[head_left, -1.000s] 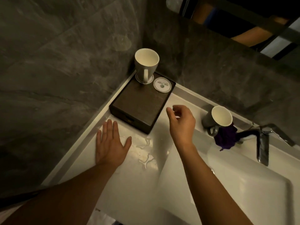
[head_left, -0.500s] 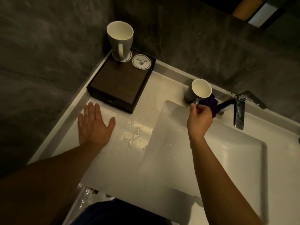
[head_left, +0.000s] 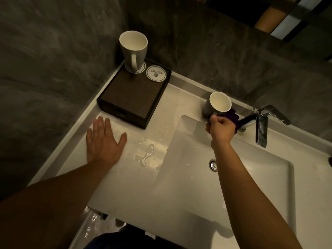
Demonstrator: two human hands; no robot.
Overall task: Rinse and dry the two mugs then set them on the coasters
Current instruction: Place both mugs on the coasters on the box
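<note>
Room: dim washroom corner, dark stone walls, a white table (head_left: 111, 178) with a sunken sink (head_left: 233, 186) and scattered water puddles (head_left: 145, 155).
Done: first mug (head_left: 133, 49) stands upright on the left coaster (head_left: 135, 67) atop the dark wooden box (head_left: 133, 94); it looks empty.
Left: second mug (head_left: 218, 105), also empty, sits by the tap (head_left: 260, 123) against a purple cloth (head_left: 233, 116); the right coaster (head_left: 156, 73) is bare.
Right hand (head_left: 221, 129): grip clenched at the second mug's handle.
Left hand (head_left: 104, 141): released, flat on the table.
</note>
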